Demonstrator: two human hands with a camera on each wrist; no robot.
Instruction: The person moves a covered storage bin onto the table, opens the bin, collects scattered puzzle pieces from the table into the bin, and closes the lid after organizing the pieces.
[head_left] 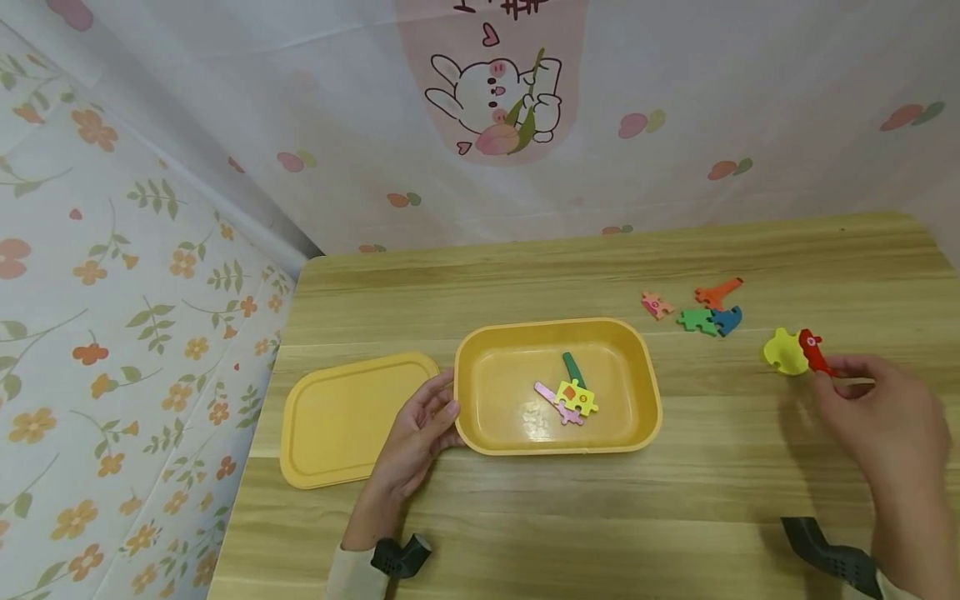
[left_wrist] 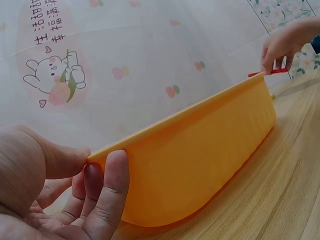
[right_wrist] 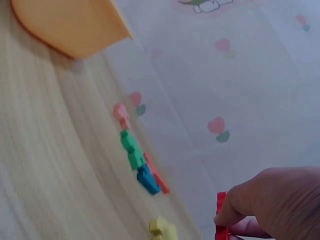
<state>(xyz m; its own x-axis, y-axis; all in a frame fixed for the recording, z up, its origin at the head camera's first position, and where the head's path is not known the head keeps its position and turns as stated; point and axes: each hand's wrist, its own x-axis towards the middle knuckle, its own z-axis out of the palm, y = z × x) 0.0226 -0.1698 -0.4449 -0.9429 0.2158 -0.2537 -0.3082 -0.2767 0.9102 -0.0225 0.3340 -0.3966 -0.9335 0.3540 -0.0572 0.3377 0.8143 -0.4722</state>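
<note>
My left hand (head_left: 422, 429) pinches the left rim of a yellow plastic box (head_left: 480, 433), thumb on the rim and fingers against the outer wall. Inside the box lie a yellow puzzle piece (head_left: 567, 398), a pink piece (head_left: 546, 392) partly under it, and a dark green piece (head_left: 572, 367). At the right, my right hand (head_left: 888, 408) pinches a red puzzle piece (head_left: 812, 348) between thumb and fingers, held above the table in the right wrist view. Beside it a yellow piece (head_left: 785, 353) rests on the wood.
A flat yellow lid (head_left: 337, 421) lies left of the box. Behind and right of the box are a salmon piece (head_left: 656, 305), an orange piece (head_left: 720, 292), a green piece (head_left: 697, 321) and a blue piece (head_left: 727, 321). A printed curtain (head_left: 337, 125) hangs behind the table.
</note>
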